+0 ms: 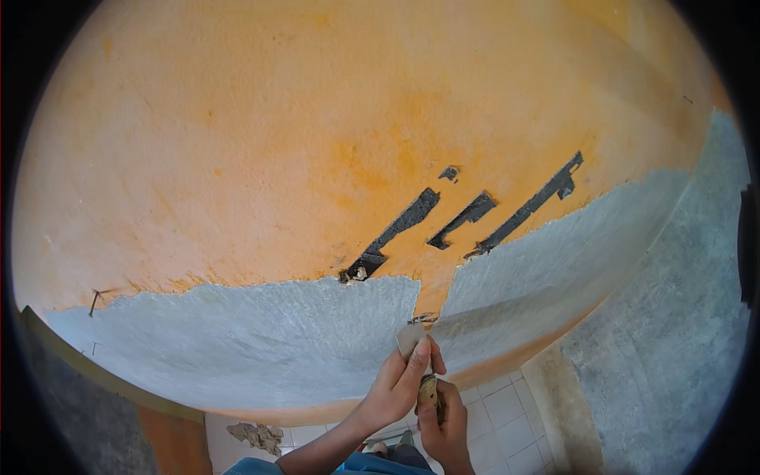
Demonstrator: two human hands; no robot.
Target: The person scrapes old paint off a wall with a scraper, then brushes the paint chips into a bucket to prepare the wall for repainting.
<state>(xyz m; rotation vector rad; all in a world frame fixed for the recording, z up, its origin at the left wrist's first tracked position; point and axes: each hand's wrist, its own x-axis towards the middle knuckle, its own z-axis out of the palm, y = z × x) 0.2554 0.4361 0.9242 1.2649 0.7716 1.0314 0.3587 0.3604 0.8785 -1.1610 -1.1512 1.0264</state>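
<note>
Both hands are on a putty knife with a flat grey blade [410, 339], held in front of the wall. My left hand [393, 389] is closed on the blade, thumb lying along it. Below it, my right hand [445, 427] is wrapped round the yellowish, worn handle [427, 392]. The blade's top end lies close to a narrow orange strip [431, 298] and a small dark scraped spot [425, 318]; whether it touches the wall I cannot tell.
The wall is orange [237, 158] above, with a rough grey band [277, 332] below. Dark stripped patches [404, 222] run slantwise across the orange. A nail-like piece [95, 302] sticks out at left. A crumpled cloth-like lump [256, 435] lies on the tiled floor [503, 412].
</note>
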